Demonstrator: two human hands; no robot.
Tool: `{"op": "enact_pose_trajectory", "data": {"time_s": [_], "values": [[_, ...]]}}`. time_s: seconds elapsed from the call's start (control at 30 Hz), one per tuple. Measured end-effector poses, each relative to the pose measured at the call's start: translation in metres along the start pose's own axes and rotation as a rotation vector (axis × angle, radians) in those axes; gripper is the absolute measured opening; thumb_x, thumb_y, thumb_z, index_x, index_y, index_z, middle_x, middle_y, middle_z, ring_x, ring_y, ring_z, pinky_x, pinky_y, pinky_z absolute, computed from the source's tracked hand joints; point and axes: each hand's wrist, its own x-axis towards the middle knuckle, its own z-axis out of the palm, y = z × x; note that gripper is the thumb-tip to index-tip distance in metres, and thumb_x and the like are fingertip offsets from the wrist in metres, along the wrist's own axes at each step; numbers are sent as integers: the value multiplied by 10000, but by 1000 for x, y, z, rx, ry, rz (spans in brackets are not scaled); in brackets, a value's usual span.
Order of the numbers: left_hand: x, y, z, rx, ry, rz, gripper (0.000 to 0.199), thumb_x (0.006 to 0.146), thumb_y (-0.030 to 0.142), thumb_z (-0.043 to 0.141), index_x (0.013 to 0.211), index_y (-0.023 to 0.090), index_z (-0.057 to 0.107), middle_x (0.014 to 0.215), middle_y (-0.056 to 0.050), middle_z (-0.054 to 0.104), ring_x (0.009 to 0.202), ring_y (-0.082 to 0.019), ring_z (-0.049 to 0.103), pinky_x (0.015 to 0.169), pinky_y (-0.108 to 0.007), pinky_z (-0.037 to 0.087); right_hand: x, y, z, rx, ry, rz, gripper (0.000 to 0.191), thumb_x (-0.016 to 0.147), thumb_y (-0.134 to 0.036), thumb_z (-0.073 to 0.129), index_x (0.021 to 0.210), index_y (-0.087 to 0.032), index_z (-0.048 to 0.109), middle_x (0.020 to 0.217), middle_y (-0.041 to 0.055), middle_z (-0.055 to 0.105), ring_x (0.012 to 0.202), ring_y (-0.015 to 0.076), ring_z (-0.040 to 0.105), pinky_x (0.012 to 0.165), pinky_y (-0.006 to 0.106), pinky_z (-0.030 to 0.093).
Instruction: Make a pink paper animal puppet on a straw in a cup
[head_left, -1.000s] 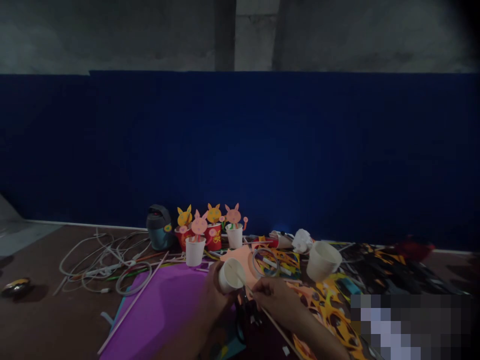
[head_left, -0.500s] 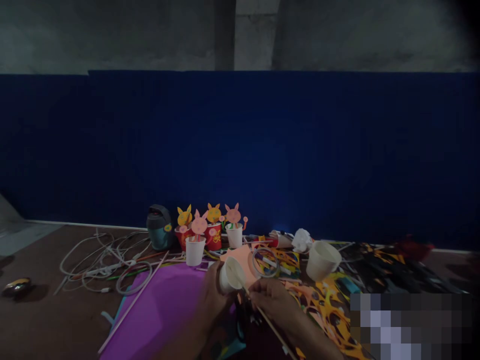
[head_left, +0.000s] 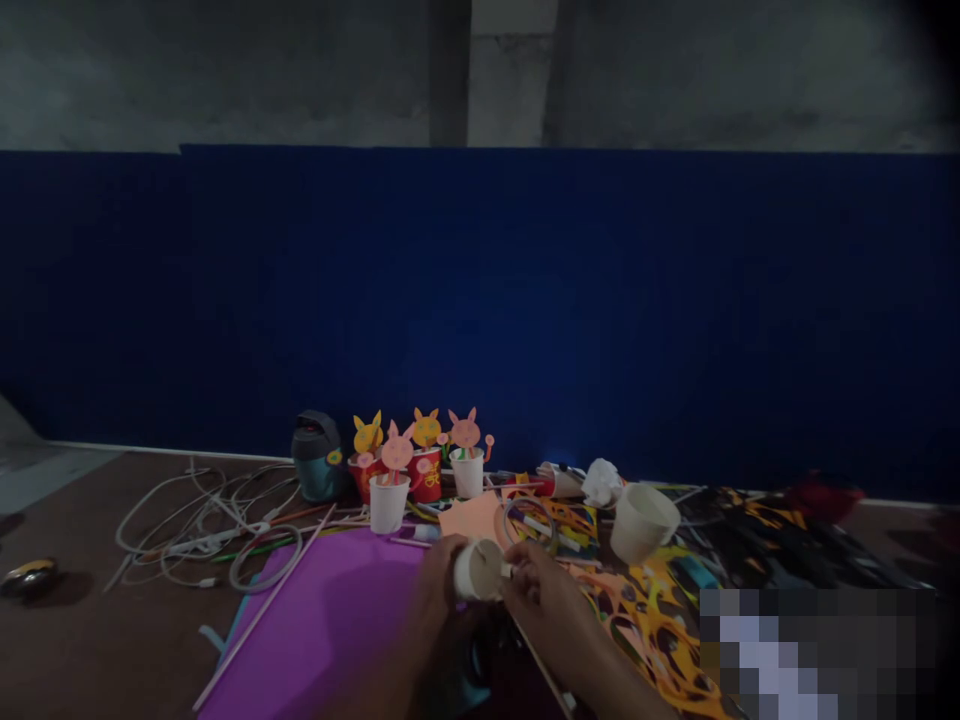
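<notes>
My left hand (head_left: 439,590) is wrapped round a white paper cup (head_left: 466,574), tilted on its side with one round end toward my right hand. My right hand (head_left: 544,592) is closed right beside that end, pinching a thin pale stick (head_left: 553,682) that runs down toward the lower edge of the view. Its upper tip is hard to make out at the cup. Just beyond the hands lies a sheet of orange paper (head_left: 469,516). Purple paper (head_left: 330,600) spreads under and left of my left arm.
Paper cups with cat-like paper figures (head_left: 388,503) stand at the back beside a teal container (head_left: 319,470). Tangled white cables (head_left: 202,520) lie left. A larger white cup (head_left: 643,525), crumpled white paper (head_left: 601,482) and orange paper scraps (head_left: 660,640) are on the right.
The cup in my left hand has turned and shifted slightly right and down. My right hand has come up closer to it, and less of the stick shows at the cup.
</notes>
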Motion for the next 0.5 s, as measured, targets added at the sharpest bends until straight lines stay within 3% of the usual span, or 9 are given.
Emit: {"op": "enact_pose_trajectory", "data": {"time_s": [0.07, 0.2, 0.37, 0.47, 0.5], "values": [[6, -1, -5, -63, 54, -80, 449, 599, 378, 706, 992, 202, 577, 934, -56, 627, 841, -265, 604, 720, -366, 495, -2, 0, -5, -97, -26, 13, 187, 802, -354, 552, 869, -183, 584, 603, -6, 632, 558, 146, 579, 526, 221, 369], [8, -1, -4, -144, 97, -145, 469, 595, 338, 708, 1004, 193, 529, 916, -41, 611, 827, -245, 600, 728, -360, 497, -6, 3, -6, -116, -271, 86, 366, 855, -396, 463, 562, -192, 545, 457, -5, 576, 441, 118, 537, 453, 200, 339], [-3, 1, 1, -250, -95, -42, 394, 660, 335, 691, 999, 204, 540, 939, -47, 612, 834, -234, 604, 740, -351, 502, -8, 2, -4, 98, -340, 153, 475, 891, -480, 388, 558, -190, 566, 390, -30, 510, 319, 86, 412, 358, 178, 289], [-2, 5, -5, -337, -169, 14, 421, 649, 355, 712, 1015, 214, 560, 979, -60, 619, 872, -249, 608, 762, -362, 510, -2, -2, -17, 207, -491, 226, 608, 874, -613, 337, 539, -172, 587, 396, -17, 530, 252, 63, 317, 306, 187, 243], [-1, 9, -7, -358, -190, 9, 428, 642, 371, 719, 1013, 217, 572, 984, -65, 627, 868, -253, 613, 758, -367, 515, 2, -2, -23, 220, -480, 260, 664, 864, -655, 300, 511, -167, 579, 368, -14, 507, 237, 58, 290, 296, 191, 219]]}}
